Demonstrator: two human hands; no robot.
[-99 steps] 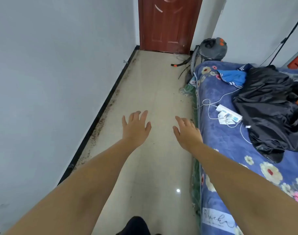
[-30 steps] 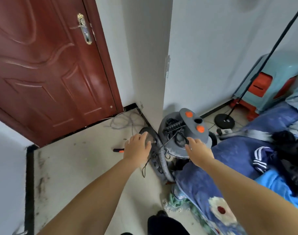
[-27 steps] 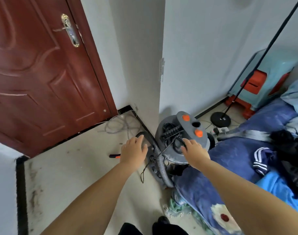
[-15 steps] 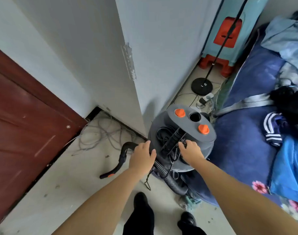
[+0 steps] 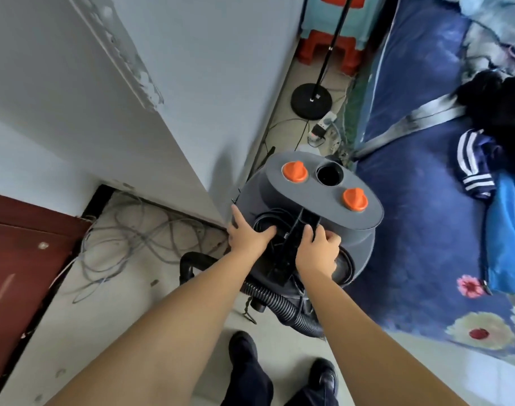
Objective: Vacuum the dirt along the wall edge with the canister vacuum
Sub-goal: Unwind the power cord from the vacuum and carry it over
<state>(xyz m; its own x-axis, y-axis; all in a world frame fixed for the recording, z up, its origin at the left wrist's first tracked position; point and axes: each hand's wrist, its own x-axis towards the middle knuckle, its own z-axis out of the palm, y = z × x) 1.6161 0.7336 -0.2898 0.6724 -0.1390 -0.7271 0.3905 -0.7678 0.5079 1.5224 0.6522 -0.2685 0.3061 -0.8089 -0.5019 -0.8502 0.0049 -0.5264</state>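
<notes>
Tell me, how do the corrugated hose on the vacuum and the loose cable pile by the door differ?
The black hose is thick, ribbed and runs in one curve from the grey canister vacuum toward a curved black pipe end; the grey cables are thin, smooth and tangled in loose loops. The hose lies near the person's feet, the cables against the wall's foot by the red door. Both lie on the floor.

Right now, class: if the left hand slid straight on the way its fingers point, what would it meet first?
Probably the black cord coiled on the vacuum; the left hand already has its fingertips at it, though depth is unclear.
</notes>
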